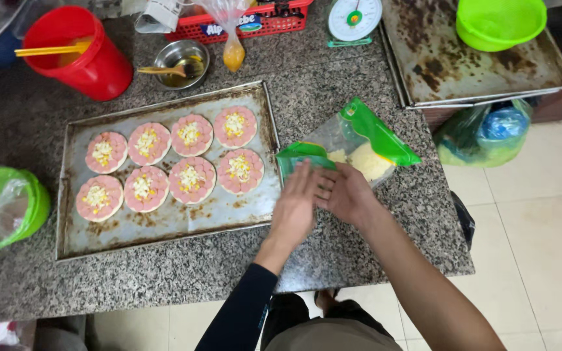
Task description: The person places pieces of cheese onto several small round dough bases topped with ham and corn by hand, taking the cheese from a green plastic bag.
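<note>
A clear plastic bag with green edges [365,140] lies on the granite counter, holding pale shredded cheese. My left hand [296,205] and my right hand [344,195] meet at the bag's open mouth, fingers overlapping; what the fingers grip is hidden. Left of them lies a metal baking tray [164,224] with several small round pizzas [191,180] topped with pink sausage slices, corn and cheese.
A red bucket [92,62] with a yellow stick, a steel bowl [183,62] with a spoon, a red basket [255,23], a kitchen scale [354,18], a second worn tray [463,71] bearing a green bowl [499,23], and a green bin [1,208] surround the tray.
</note>
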